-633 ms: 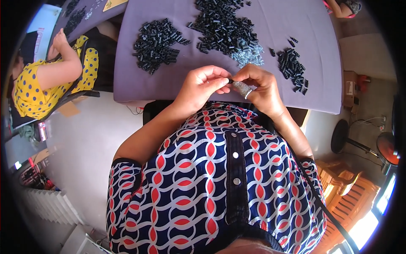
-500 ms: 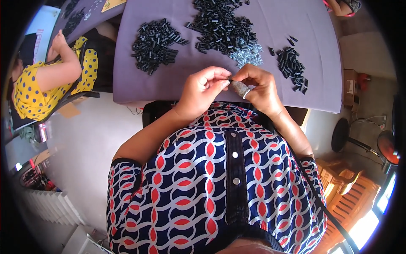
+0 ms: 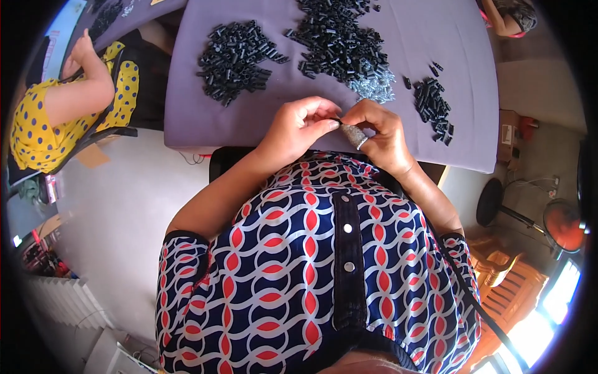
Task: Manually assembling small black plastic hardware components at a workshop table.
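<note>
Near the front edge of the purple-covered table, my left hand (image 3: pixel 294 132) and my right hand (image 3: pixel 387 138) meet with fingertips pinched together. Between them sits a small black piece (image 3: pixel 337 120), mostly hidden by the fingers; it resembles the short black tubular parts on the table. A grey, rough-looking cover (image 3: pixel 352 136) with a pale band at its base wraps my right thumb. Just beyond my right hand lies a heap of small, shiny, silvery-clear pieces (image 3: pixel 374 86), touching the large black pile (image 3: pixel 339 43) of tubular parts.
Another pile of black parts (image 3: pixel 235 62) lies to the left, and a smaller pile (image 3: pixel 433 106) to the right on the tablecloth (image 3: pixel 187 118). At left sits a person in a yellow dotted top (image 3: pixel 37 131). A fan (image 3: pixel 564 224) and wooden chair (image 3: pixel 504 287) stand at right.
The view has shifted slightly, so the piles appear a little lower. Both hands keep their pinch on the small black piece, with only slight finger movement.
</note>
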{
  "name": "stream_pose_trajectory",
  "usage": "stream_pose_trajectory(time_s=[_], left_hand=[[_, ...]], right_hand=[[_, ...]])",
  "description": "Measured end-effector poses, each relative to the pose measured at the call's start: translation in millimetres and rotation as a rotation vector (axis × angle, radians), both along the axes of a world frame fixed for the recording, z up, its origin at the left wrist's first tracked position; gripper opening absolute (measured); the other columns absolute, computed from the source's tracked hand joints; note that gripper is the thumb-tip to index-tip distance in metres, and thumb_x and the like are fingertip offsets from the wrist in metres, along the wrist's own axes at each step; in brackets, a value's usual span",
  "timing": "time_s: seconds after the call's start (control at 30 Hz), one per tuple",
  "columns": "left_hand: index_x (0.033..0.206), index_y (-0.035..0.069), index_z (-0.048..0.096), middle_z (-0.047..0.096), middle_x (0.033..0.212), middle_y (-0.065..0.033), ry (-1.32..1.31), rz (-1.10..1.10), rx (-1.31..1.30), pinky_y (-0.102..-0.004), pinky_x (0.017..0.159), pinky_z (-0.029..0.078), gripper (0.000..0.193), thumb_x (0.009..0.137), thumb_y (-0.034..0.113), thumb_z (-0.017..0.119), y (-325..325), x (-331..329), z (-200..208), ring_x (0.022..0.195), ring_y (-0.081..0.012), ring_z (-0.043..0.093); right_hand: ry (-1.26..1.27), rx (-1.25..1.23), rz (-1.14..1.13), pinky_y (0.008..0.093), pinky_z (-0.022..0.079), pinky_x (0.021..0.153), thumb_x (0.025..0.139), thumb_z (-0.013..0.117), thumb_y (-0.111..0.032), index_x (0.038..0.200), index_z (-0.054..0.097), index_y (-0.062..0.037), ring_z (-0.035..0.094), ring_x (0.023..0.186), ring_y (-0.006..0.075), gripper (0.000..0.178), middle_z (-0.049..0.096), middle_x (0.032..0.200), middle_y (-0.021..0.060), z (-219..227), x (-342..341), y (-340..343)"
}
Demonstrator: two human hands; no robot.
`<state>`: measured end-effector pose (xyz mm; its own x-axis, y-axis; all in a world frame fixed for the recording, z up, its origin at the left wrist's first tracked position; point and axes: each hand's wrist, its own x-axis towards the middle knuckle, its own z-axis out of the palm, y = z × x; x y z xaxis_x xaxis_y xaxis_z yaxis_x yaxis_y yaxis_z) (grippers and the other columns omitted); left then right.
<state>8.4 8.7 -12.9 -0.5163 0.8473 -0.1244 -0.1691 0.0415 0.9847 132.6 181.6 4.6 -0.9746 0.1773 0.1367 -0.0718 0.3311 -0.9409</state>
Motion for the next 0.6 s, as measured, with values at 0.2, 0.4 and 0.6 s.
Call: stream_pose_trajectory(time_s=[0.2,0.4,0.6], left_hand=[[0.105,-0.004,0.069,0.071,0.092,-0.0060,0.140,-0.166,-0.091,-0.0258,0.073,0.051,0.016,0.091,0.003,0.068,-6.7,-16.1,7.4,0.082,-0.0089,0.063],[0.102,-0.003,0.068,0.070,0.092,-0.0051,0.381,0.089,0.080,-0.0263,0.073,0.051,0.013,0.090,-0.001,0.067,-1.8,1.6,-1.5,0.079,-0.0093,0.062],[0.103,-0.004,0.069,0.070,0.088,-0.0050,-0.051,-0.154,-0.087,-0.0254,0.074,0.052,0.016,0.093,0.009,0.068,0.2,-11.1,5.4,0.080,-0.0102,0.064]], right_hand=[[-0.047,0.026,0.055,0.0265,0.053,0.072,0.084,0.070,0.010,0.100,0.067,0.0014,0.065,0.087,0.0133,0.018,0.065,0.097,0.0058,6.0,-1.5,-1.9],[-0.207,-0.400,-0.017,0.0253,0.054,0.074,0.088,0.067,0.010,0.101,0.066,0.0034,0.066,0.086,0.0122,0.015,0.066,0.097,0.0052,4.1,-6.6,-1.9],[-0.065,0.004,0.033,0.0281,0.056,0.080,0.080,0.067,0.014,0.099,0.068,0.0033,0.067,0.095,0.0186,0.022,0.064,0.098,0.0095,6.6,-2.1,2.6]])
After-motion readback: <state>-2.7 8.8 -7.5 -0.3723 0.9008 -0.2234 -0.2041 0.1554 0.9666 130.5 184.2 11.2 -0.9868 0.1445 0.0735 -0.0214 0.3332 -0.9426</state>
